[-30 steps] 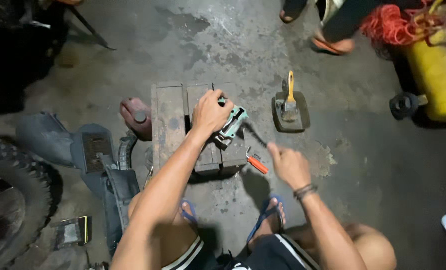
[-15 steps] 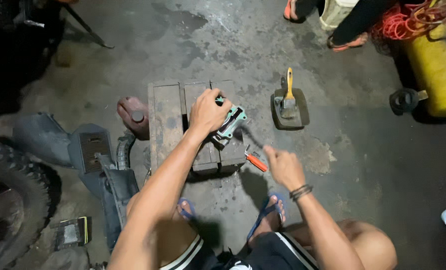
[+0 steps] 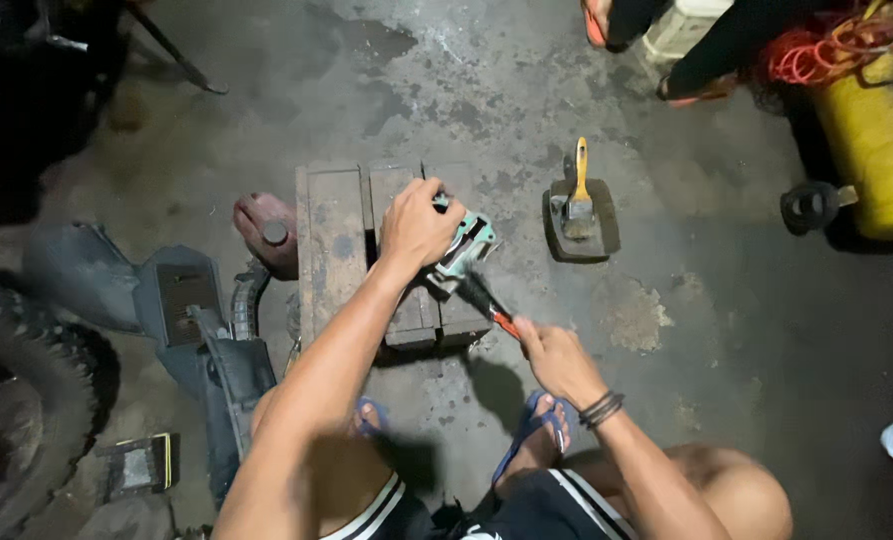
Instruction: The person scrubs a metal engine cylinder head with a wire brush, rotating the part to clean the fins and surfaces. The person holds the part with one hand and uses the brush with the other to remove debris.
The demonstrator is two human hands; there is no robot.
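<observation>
My left hand (image 3: 416,225) presses down on a greenish metal engine part (image 3: 463,248) that lies on a low wooden block (image 3: 334,240) on the concrete floor. My right hand (image 3: 556,358) grips the red-orange handle of a dark tool (image 3: 488,304), whose tip reaches the lower right edge of the metal part. I crouch over the block, with my feet in blue sandals (image 3: 534,432) just below it.
A yellow-handled paintbrush (image 3: 578,198) rests in a small dark tray (image 3: 606,232) right of the block. A yellow tank (image 3: 874,140) and another person's sandalled feet (image 3: 598,22) are at the top right. A tyre (image 3: 11,420) and dark plastic body panels (image 3: 181,300) lie left.
My right hand has taken hold of the red-handled tool and brought its tip against the metal part. My left hand has stayed on the part.
</observation>
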